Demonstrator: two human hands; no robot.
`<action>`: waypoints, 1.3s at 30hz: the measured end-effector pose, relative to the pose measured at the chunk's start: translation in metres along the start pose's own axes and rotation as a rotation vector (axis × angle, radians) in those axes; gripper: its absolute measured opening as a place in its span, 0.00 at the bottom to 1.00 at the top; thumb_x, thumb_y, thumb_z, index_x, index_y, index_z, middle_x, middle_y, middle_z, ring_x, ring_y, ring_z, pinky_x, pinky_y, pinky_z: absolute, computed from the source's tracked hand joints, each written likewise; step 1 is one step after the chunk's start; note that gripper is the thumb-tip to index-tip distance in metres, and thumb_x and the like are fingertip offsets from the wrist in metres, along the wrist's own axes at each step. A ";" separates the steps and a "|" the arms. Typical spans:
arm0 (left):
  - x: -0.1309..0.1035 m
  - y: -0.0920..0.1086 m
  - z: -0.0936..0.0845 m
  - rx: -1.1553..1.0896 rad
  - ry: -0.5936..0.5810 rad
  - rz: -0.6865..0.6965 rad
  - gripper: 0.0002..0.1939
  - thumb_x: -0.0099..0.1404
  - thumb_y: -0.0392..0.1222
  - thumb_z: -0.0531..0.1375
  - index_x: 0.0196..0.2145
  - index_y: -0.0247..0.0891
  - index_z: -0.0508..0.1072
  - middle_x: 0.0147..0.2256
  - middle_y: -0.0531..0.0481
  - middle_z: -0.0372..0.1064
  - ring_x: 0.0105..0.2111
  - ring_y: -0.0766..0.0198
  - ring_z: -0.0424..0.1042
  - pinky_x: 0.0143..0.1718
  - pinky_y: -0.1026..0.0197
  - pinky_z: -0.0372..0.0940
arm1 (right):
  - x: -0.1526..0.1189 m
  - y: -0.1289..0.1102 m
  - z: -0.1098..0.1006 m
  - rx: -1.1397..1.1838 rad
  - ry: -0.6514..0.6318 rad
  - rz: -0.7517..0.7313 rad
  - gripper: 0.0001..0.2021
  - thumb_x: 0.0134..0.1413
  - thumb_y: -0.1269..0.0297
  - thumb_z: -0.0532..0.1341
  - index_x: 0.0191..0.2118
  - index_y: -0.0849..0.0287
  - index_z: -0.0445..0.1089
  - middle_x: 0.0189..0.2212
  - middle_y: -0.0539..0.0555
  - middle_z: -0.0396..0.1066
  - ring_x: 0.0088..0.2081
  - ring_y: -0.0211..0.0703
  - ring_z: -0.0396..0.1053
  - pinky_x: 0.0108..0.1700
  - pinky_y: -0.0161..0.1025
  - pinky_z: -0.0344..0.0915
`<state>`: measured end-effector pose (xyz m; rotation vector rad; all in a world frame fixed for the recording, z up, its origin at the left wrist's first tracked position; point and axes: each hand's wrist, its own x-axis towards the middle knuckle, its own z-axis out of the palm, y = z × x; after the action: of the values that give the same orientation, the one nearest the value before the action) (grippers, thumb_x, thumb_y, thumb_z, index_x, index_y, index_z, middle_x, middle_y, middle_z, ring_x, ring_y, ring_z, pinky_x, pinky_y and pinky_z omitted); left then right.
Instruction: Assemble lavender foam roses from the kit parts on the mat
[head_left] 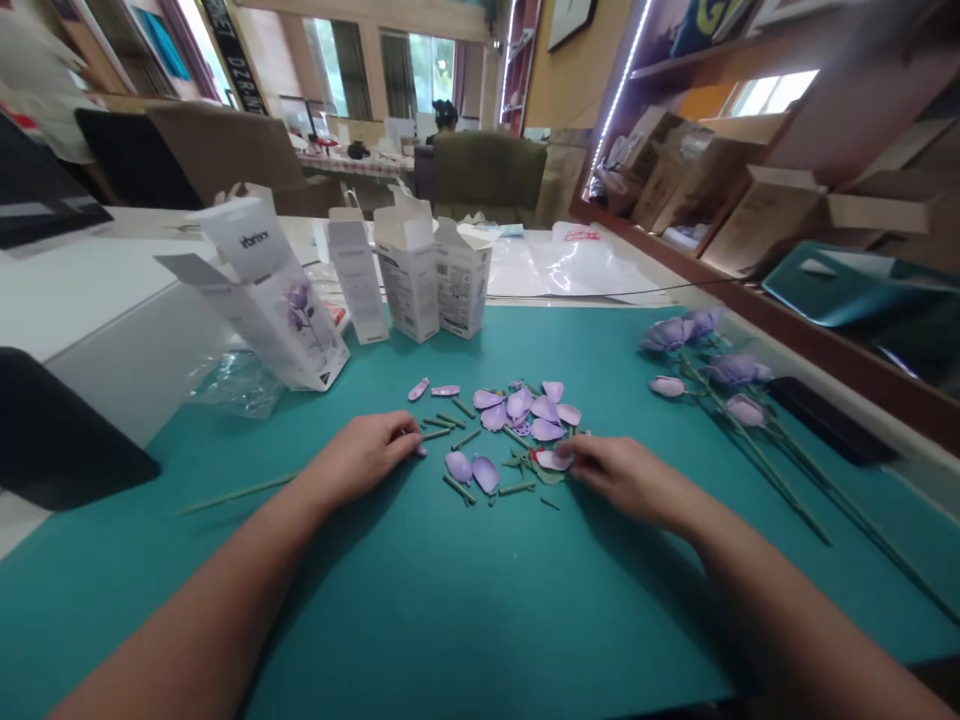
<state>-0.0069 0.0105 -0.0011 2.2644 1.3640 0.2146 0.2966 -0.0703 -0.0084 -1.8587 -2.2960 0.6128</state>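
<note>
Loose purple petals and short green stem pieces lie in a loose group on the teal mat. At the group's left edge, my left hand has its fingers closed near a green piece and a small purple part; what it holds, if anything, is too small to name. My right hand is at the right edge, its fingertips on a pale petal beside a small red part. Whether those fingers grip the petal is blurred. A long green stem lies partly behind my left forearm.
Opened white boxes stand at the back left beside clear plastic. Assembled purple flowers with long stems lie at the right, near a black case. A black object is at the left edge. A person sits far back.
</note>
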 end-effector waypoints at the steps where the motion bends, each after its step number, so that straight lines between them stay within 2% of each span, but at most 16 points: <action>1: 0.000 0.002 0.001 0.007 -0.003 0.001 0.15 0.63 0.49 0.50 0.31 0.41 0.73 0.32 0.49 0.75 0.32 0.58 0.71 0.31 0.63 0.58 | 0.001 -0.005 0.003 0.018 0.006 -0.032 0.15 0.57 0.71 0.52 0.46 0.57 0.71 0.42 0.57 0.75 0.41 0.47 0.71 0.42 0.42 0.64; 4: 0.000 0.010 -0.001 0.047 -0.021 0.000 0.15 0.63 0.50 0.50 0.32 0.41 0.73 0.32 0.49 0.75 0.32 0.58 0.71 0.29 0.63 0.57 | 0.009 -0.014 0.007 0.107 0.028 -0.151 0.17 0.57 0.73 0.52 0.50 0.56 0.69 0.46 0.56 0.74 0.45 0.45 0.70 0.46 0.42 0.64; 6: -0.001 0.017 -0.005 0.087 -0.027 -0.003 0.15 0.63 0.50 0.50 0.32 0.41 0.73 0.32 0.49 0.74 0.31 0.58 0.70 0.28 0.63 0.56 | 0.013 -0.013 0.003 0.169 0.066 -0.170 0.17 0.58 0.72 0.52 0.51 0.56 0.68 0.45 0.56 0.74 0.45 0.44 0.70 0.46 0.41 0.64; 10: -0.003 0.033 -0.016 0.117 -0.023 0.012 0.15 0.63 0.50 0.49 0.32 0.41 0.73 0.31 0.49 0.73 0.30 0.59 0.69 0.28 0.62 0.55 | 0.014 0.008 -0.013 0.186 0.177 -0.018 0.15 0.59 0.67 0.52 0.49 0.56 0.70 0.41 0.54 0.76 0.39 0.44 0.72 0.41 0.39 0.65; 16: -0.002 0.049 -0.016 0.081 0.026 0.043 0.16 0.62 0.51 0.49 0.32 0.41 0.73 0.28 0.49 0.72 0.27 0.60 0.68 0.26 0.63 0.55 | 0.013 0.041 -0.029 -0.043 0.130 0.131 0.16 0.53 0.70 0.54 0.46 0.55 0.72 0.39 0.54 0.76 0.38 0.44 0.71 0.39 0.37 0.64; 21: 0.001 0.048 -0.010 0.056 0.054 0.064 0.15 0.62 0.52 0.50 0.30 0.41 0.72 0.26 0.50 0.71 0.25 0.61 0.67 0.25 0.64 0.55 | 0.014 0.043 -0.022 -0.089 0.069 0.137 0.13 0.52 0.70 0.56 0.42 0.56 0.73 0.39 0.55 0.74 0.39 0.45 0.70 0.39 0.38 0.62; 26: 0.002 0.040 -0.008 0.006 0.072 0.054 0.16 0.61 0.53 0.51 0.31 0.42 0.72 0.27 0.49 0.72 0.26 0.60 0.68 0.25 0.64 0.56 | 0.010 0.044 -0.019 0.001 0.028 0.122 0.10 0.51 0.72 0.55 0.36 0.55 0.73 0.36 0.52 0.75 0.36 0.42 0.70 0.37 0.36 0.62; 28: 0.003 0.038 -0.007 -0.003 0.060 0.049 0.16 0.61 0.53 0.51 0.31 0.41 0.72 0.27 0.49 0.73 0.26 0.60 0.68 0.25 0.63 0.57 | 0.013 0.046 -0.019 0.005 0.081 0.126 0.11 0.54 0.71 0.55 0.38 0.56 0.73 0.37 0.53 0.75 0.38 0.43 0.70 0.39 0.36 0.62; 32: 0.003 0.035 -0.006 -0.021 0.054 0.040 0.16 0.61 0.54 0.51 0.30 0.42 0.73 0.26 0.49 0.73 0.25 0.59 0.68 0.25 0.63 0.57 | 0.026 0.046 -0.014 -0.057 0.211 0.081 0.16 0.57 0.73 0.53 0.49 0.57 0.70 0.43 0.57 0.71 0.42 0.43 0.69 0.44 0.37 0.62; 34: 0.003 0.033 -0.006 -0.032 0.061 0.034 0.16 0.60 0.54 0.52 0.30 0.42 0.73 0.27 0.49 0.73 0.25 0.59 0.68 0.24 0.63 0.57 | 0.034 0.044 -0.011 -0.098 0.180 0.036 0.18 0.58 0.74 0.52 0.51 0.56 0.69 0.44 0.58 0.70 0.42 0.44 0.68 0.44 0.38 0.62; 37: 0.002 0.030 -0.006 -0.033 0.054 0.026 0.16 0.60 0.54 0.52 0.30 0.42 0.73 0.27 0.50 0.73 0.25 0.59 0.68 0.25 0.63 0.57 | 0.043 0.041 -0.009 -0.133 0.126 -0.014 0.18 0.59 0.73 0.50 0.47 0.55 0.73 0.41 0.57 0.70 0.41 0.45 0.68 0.44 0.39 0.62; 39: 0.001 0.029 -0.006 -0.036 0.047 0.019 0.16 0.61 0.54 0.51 0.30 0.42 0.73 0.26 0.50 0.72 0.25 0.60 0.68 0.25 0.62 0.57 | 0.048 0.039 -0.009 -0.160 0.144 -0.010 0.18 0.60 0.73 0.49 0.46 0.55 0.74 0.41 0.58 0.69 0.42 0.45 0.67 0.44 0.39 0.62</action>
<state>0.0145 0.0020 0.0177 2.2561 1.3524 0.2987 0.3239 -0.0157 -0.0228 -1.8887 -2.3187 0.2911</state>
